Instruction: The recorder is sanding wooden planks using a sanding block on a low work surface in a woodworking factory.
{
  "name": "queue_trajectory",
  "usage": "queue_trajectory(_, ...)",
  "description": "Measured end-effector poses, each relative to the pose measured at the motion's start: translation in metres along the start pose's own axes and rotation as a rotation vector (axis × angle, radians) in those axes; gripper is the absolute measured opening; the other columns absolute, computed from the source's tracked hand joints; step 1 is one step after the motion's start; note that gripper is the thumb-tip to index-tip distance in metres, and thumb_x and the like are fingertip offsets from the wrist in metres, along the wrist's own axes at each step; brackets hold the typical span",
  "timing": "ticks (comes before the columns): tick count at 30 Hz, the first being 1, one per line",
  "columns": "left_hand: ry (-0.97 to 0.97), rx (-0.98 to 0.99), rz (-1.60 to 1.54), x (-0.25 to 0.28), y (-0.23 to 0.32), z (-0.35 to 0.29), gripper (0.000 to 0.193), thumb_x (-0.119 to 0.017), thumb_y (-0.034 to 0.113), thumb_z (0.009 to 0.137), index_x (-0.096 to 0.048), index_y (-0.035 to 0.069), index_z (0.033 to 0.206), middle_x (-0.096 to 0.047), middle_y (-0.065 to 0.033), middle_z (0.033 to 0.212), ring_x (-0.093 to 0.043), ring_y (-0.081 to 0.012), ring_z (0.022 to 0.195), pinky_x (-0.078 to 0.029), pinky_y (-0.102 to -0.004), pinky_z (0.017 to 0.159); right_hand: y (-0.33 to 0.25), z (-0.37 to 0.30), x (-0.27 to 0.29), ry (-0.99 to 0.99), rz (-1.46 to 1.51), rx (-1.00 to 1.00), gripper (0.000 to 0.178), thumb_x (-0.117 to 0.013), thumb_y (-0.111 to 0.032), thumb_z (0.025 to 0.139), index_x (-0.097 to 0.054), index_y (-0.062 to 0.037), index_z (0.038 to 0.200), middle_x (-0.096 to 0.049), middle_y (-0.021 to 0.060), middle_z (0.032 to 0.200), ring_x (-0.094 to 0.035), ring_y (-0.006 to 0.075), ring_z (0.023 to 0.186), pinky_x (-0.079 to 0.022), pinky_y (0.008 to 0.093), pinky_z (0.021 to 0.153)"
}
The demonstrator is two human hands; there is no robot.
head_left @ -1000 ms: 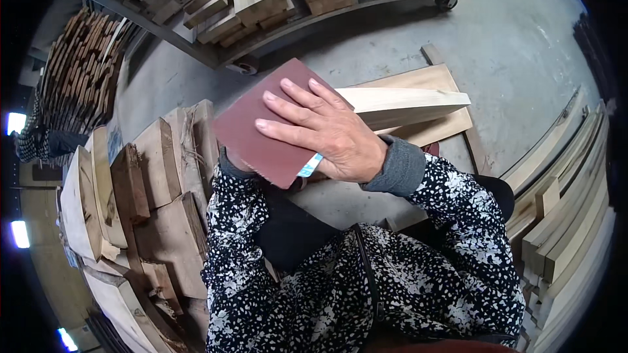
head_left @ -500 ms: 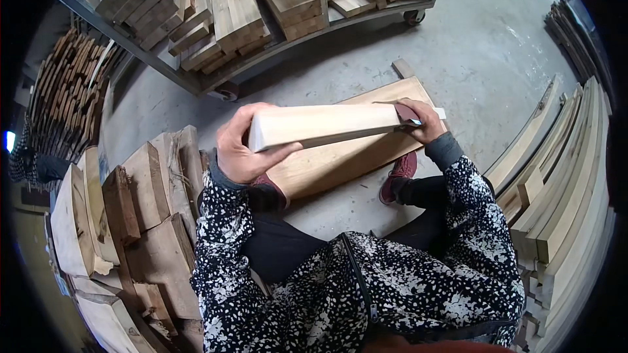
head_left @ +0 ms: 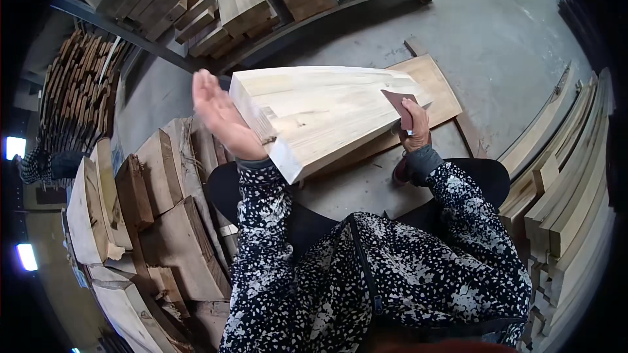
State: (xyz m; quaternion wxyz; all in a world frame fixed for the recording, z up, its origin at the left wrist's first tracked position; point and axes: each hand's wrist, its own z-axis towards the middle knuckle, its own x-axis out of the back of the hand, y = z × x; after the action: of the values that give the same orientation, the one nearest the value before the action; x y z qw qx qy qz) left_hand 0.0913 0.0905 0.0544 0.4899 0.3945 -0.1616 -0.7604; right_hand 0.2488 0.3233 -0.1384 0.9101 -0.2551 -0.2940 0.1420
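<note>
A thick, pale wooden board (head_left: pixel 320 108) lies across in front of me, its broad face turned up and its near left corner toward me. My left hand (head_left: pixel 226 114) is at the board's left end, fingers stretched out and palm beside the end face; whether the palm presses on it is hard to tell. In my right hand (head_left: pixel 417 127), a folded reddish-brown piece of sandpaper (head_left: pixel 400 106) is pinched near the board's right end. Under that end shows a flat, tan wooden panel (head_left: pixel 441 95), partly hidden by the board.
Rough planks (head_left: pixel 167 222) are stacked close at my left. Long pale boards (head_left: pixel 569 206) pile up at my right. Ahead stands a wheeled metal rack (head_left: pixel 261 52) loaded with timber. A bundle of thin strips (head_left: pixel 78 85) stands farther left.
The board has turned from its narrow edge to its broad face. My left hand has let go and opened at its end. The sandpaper shows more fully in my right hand.
</note>
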Motion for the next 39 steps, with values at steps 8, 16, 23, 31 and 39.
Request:
queue_trajectory(8, -0.049, 1.244, -0.438, 0.087, 0.004, 0.015, 0.050, -0.036, 0.047, 0.086, -0.050, 0.003, 0.106, -0.054, -0.0117, 0.104, -0.051, -0.0200, 0.098, -0.041, -0.0333, 0.085, -0.015, 0.001, 0.002, -0.603, 0.196, 0.031, 0.056, -0.046, 0.005, 0.064, -0.042, -0.0059, 0.120, -0.039, 0.0160, 0.125, -0.033, 0.0311, 0.120, -0.024, 0.0377, 0.099)
queue_trajectory(16, 0.001, 1.299, -0.093, 0.093, -0.013, 0.031, 0.054, -0.035, 0.050, 0.085, -0.050, 0.003, 0.107, -0.056, -0.0117, 0.104, -0.053, -0.0210, 0.096, -0.041, -0.0329, 0.084, -0.226, 0.061, -0.060, -0.604, 0.411, 0.246, 0.065, -0.041, 0.003, 0.067, -0.033, -0.0180, 0.129, -0.028, 0.0098, 0.135, -0.019, 0.0280, 0.127, -0.007, 0.0458, 0.103)
queue_trajectory(23, 0.187, 1.277, -0.022, 0.105, -0.021, 0.037, 0.051, -0.032, 0.046, 0.087, -0.051, 0.003, 0.106, -0.057, -0.0115, 0.103, -0.053, -0.0213, 0.094, -0.041, -0.0324, 0.083, -0.149, 0.049, -0.079, -0.655, 0.236, 0.047, 0.066, -0.044, 0.007, 0.067, -0.036, -0.0168, 0.128, -0.026, 0.0117, 0.135, -0.018, 0.0290, 0.127, -0.010, 0.0440, 0.103)
queue_trajectory(31, 0.120, 1.151, 0.048, 0.116, -0.043, 0.033, 0.045, -0.034, 0.041, 0.088, -0.051, 0.003, 0.105, -0.057, -0.0101, 0.102, -0.054, -0.0213, 0.092, -0.041, -0.0326, 0.083, 0.004, -0.003, -0.075, -0.506, 0.102, -0.295, 0.048, -0.051, -0.017, 0.080, -0.037, -0.0165, 0.126, -0.036, 0.0172, 0.128, -0.024, 0.0360, 0.123, -0.012, 0.0424, 0.102)
queue_trajectory(39, -0.142, 1.427, -0.293, 0.109, -0.028, 0.038, 0.044, -0.034, 0.039, 0.089, -0.047, 0.003, 0.111, -0.054, -0.0110, 0.107, -0.052, -0.0230, 0.097, -0.040, -0.0332, 0.087, -0.233, 0.100, -0.109, -0.745, 0.452, 0.156, 0.064, -0.041, -0.003, 0.072, -0.028, -0.0245, 0.131, -0.019, 0.0134, 0.137, -0.008, 0.0385, 0.127, 0.001, 0.0545, 0.100)
